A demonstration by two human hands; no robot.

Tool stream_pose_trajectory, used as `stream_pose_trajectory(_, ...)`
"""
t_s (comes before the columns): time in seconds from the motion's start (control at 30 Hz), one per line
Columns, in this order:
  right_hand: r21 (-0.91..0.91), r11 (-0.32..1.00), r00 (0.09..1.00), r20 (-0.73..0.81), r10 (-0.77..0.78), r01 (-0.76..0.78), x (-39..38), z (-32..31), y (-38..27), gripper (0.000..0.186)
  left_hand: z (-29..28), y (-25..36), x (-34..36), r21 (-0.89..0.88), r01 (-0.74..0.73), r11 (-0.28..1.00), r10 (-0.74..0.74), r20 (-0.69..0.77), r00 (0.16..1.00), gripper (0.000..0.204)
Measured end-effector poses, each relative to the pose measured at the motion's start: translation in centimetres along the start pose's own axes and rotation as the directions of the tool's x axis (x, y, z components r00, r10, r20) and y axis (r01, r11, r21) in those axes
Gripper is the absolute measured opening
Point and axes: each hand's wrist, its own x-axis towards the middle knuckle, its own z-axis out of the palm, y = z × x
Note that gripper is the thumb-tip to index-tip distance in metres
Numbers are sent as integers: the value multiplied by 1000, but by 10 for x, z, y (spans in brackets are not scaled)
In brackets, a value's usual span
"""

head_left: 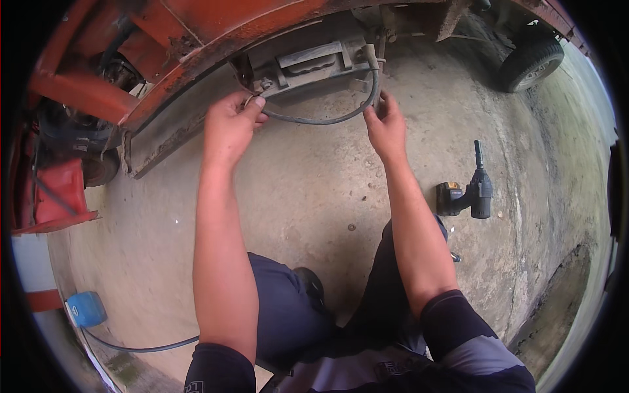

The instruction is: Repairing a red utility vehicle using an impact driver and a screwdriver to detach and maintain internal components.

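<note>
At 12 o'clock, a black cable (308, 122) sags below the battery (313, 71); your left hand (230, 124), 11 o'clock, pinches its left end; your right hand (388, 131), 1 o'clock, sits by its bend, grip unclear.

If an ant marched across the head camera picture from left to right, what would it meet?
Blue object → left hand → dark cable → right hand → cordless power tool → wheel.

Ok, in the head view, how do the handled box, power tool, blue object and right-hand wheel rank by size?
1. Handled box
2. Power tool and right-hand wheel: too alike to rank
3. Blue object
</note>
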Motion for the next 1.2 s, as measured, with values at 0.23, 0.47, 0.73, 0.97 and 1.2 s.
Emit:
stream_pose_trajectory(0.23,-408,898,972,-84,-219,167,35,7,-6,65,7,-4,-4,-62,0,998,-1,-27,1000,19)
stream_pose_trajectory(0.47,-397,799,892,226,-392,452,60,-20,11,70,14,-4,-6,-235,46,971,-56,-37,998,24)
stream_pose_trajectory(0.73,-197,944,962,123,-245,266,-25,-15,-146,65,5,-15,-3,-113,-5,994,-1,-60,998,24)
stream_pose_trajectory(0.97,-283,864,887,-83,-454,416,21,7,-130,38,18,8,-3,-210,-30,977,-8,-178,984,23)
stream_pose_trajectory(1.2,-224,865,881,-47,-470,449,78,10,-142,36,39,33,-17,479,-40,877,194,-276,941,20)
